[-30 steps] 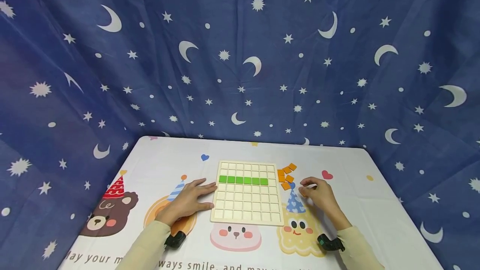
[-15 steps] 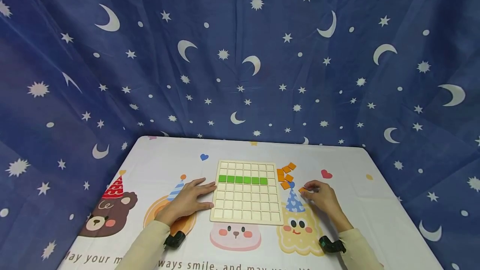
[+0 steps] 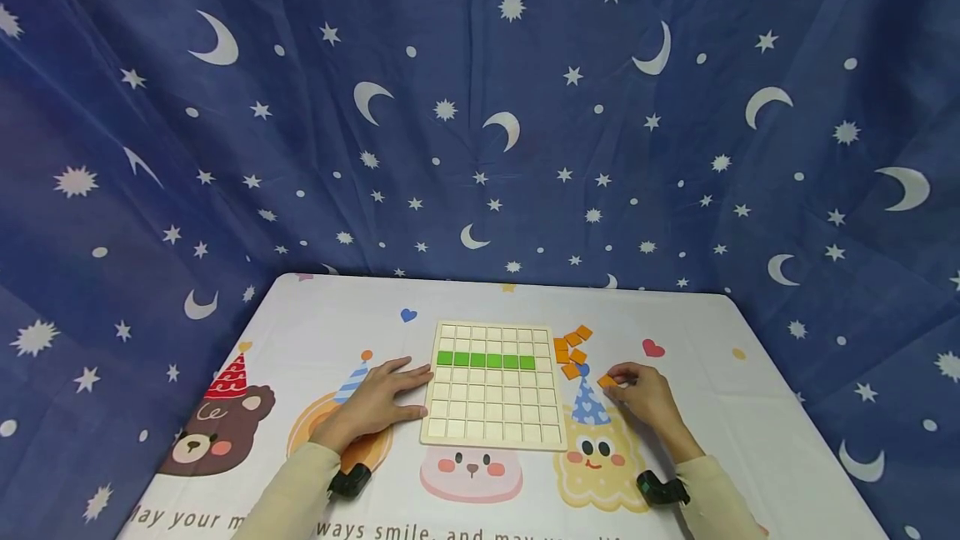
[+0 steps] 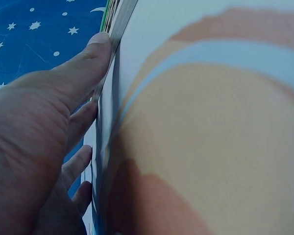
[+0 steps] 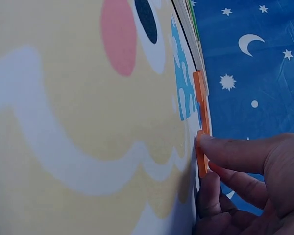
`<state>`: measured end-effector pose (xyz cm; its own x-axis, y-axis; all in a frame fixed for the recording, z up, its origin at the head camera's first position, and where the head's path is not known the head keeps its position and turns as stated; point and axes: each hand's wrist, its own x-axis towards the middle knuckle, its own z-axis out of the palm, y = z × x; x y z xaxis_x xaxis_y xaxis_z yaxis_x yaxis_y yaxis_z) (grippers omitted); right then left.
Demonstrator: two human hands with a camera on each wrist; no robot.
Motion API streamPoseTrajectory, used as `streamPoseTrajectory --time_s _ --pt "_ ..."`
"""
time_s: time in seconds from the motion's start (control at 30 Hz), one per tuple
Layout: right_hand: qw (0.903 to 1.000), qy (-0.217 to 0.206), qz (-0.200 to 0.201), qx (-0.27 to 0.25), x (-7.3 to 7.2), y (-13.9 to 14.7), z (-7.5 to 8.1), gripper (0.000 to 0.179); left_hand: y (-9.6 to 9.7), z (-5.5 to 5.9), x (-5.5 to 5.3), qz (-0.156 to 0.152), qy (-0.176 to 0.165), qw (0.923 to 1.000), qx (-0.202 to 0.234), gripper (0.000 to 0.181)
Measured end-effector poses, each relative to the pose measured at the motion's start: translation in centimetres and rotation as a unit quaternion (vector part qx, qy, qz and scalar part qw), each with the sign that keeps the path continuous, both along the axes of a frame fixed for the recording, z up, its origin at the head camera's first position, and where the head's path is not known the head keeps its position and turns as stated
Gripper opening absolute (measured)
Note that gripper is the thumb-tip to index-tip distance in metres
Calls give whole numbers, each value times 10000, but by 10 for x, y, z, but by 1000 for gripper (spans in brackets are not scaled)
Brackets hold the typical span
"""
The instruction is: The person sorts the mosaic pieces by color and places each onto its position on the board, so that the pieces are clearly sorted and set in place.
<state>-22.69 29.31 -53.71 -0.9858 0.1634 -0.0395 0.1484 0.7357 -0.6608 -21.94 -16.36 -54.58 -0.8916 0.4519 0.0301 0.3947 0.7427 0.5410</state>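
A cream grid board (image 3: 491,437) lies on the table with a row of green square tiles (image 3: 478,360) across its upper part. My left hand (image 3: 378,401) rests on the tablecloth at the board's left side, fingers spread and fingertips at its edge. In the left wrist view, the thumb (image 4: 90,61) reaches along the board's side. To the right of the board, my right hand (image 3: 643,394) pinches an orange square tile (image 3: 607,382) close over the cloth. The right wrist view shows the thumb against this orange tile (image 5: 201,156), with the other fingers behind it.
Several loose orange tiles (image 3: 573,339) lie between the board's upper right edge and my right hand. The white tablecloth (image 3: 750,407) bears printed cartoon figures and lettering. A blue curtain (image 3: 480,148) with moons and stars hangs behind the table.
My right fingers have shifted slightly right and changed their hold, so more of the orange tile shows at their tips. The left hand and the board have stayed in place.
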Motion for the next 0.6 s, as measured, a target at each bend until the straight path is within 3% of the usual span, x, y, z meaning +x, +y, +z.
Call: streamPoseTrajectory --time_s 0.6 --pt "10000 42 -9 87 0 0 1 27 -1 -2 -1 2 30 10000 -31 65"
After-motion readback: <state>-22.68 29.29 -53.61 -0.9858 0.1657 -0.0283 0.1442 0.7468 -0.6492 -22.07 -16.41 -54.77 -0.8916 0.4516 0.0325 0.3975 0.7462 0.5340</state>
